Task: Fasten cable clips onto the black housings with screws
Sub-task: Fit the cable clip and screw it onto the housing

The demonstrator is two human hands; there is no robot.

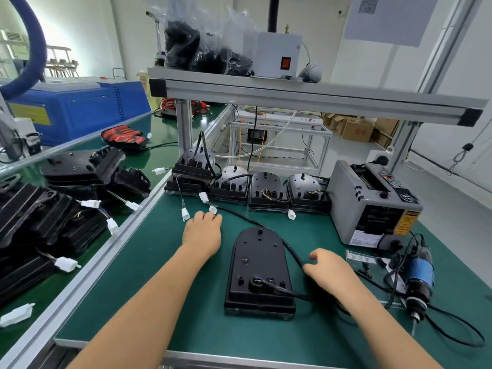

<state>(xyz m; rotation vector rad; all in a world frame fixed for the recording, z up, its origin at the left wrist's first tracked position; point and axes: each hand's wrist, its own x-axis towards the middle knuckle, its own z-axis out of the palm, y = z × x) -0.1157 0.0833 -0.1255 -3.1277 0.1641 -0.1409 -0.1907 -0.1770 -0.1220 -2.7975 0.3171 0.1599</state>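
As the black housing point(259, 270) looks rigid, I'd grip its sides; left hand point(203, 230) 10 o'clock, loose; right hand point(326, 265) 3 o'clock, hold unclear.

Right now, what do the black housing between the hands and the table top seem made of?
The black housing looks like moulded plastic, matte, judging by its raised bosses and dull sheen. The table top seems a green rubber-like mat, smooth, with faint reflections.

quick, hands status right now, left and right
left hand: open, fingertips by a white connector, gripping nothing
right hand: fingers curled round the black cable
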